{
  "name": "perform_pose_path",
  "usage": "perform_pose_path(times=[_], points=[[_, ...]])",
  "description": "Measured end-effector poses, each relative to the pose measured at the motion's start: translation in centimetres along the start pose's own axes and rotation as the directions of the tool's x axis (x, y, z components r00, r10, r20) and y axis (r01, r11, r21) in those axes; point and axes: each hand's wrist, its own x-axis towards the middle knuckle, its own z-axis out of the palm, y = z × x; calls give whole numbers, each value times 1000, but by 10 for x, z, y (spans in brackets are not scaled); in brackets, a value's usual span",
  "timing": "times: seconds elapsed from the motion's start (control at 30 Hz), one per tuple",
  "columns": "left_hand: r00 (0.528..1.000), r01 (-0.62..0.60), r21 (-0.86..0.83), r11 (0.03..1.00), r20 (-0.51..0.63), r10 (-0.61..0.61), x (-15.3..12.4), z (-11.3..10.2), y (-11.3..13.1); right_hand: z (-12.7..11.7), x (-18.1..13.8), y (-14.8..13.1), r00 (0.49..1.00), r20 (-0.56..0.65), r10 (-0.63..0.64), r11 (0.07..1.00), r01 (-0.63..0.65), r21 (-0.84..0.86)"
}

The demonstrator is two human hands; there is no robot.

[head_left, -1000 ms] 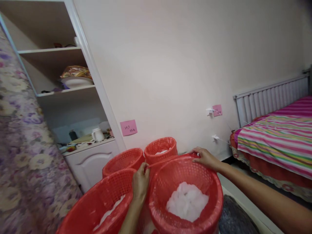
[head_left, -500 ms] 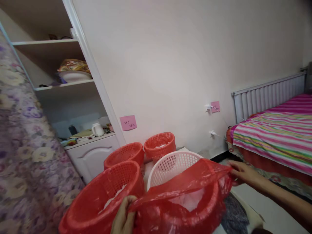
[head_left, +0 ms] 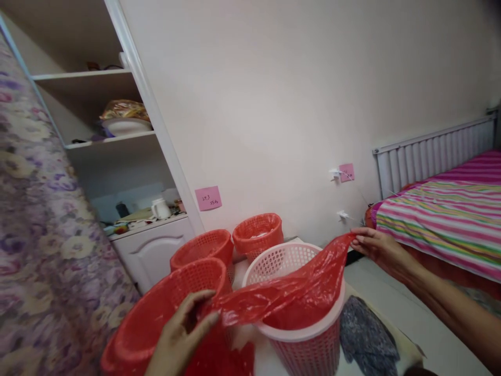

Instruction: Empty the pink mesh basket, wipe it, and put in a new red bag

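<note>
A red plastic bag [head_left: 297, 292] stretches across a pale pink perforated basket [head_left: 309, 334] in front of me, partly lifted out of it. My left hand [head_left: 180, 334] grips the bag's near left edge, low in view. Farther right, my right hand [head_left: 376, 246] pinches the opposite edge and holds it up and away from the rim. What lies inside the bag is hidden by its folds.
Three red-lined baskets stand around: one near left [head_left: 164, 308], two behind [head_left: 201, 249] [head_left: 258, 232]. A white cabinet [head_left: 152, 250] with shelves is at left, a floral cloth [head_left: 43, 235] beside it. A striped bed [head_left: 442, 219] is at right, grey fabric [head_left: 366, 334] on the floor.
The red bag, first fitted over the basket rim, has been peeled off it. My right hand has risen with its edge; my left hand has dropped low and nearer to me.
</note>
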Motion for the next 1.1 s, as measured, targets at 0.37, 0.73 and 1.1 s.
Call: perform_pose_path(times=[0.37, 0.73, 1.1], points=[[965, -217, 31, 976, 157, 210, 0, 35, 30, 26, -4, 0, 968, 238, -86, 796, 210, -568], [850, -102, 19, 995, 521, 77, 48, 53, 66, 82, 29, -17, 951, 152, -270, 862, 309, -402], [874, 109, -342, 933, 480, 74, 67, 104, 59, 64, 35, -11, 881, 471, -32, 624, 386, -679]])
